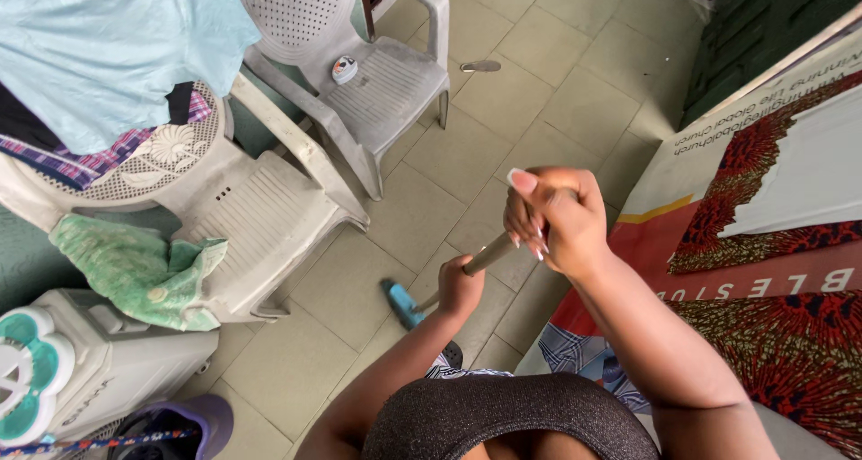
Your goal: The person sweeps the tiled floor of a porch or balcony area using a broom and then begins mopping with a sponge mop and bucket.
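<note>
Beside the white plastic chair (260,236), blue broom head (401,303) sits on the tiled floor (503,92). Right hand (557,218) clamped at top of handle (488,255), left hand (458,288) gripping lower. No dirt pile seen near chair; sweeping prob. early/mid, floor w/ small specks left.

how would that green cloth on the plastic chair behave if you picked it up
The green cloth would probably go floppy: it already lies crumpled and droops over the edge of the white plastic chair. It looks thin, so likely light. It should not roll, though it may slide off the smooth seat.
</note>
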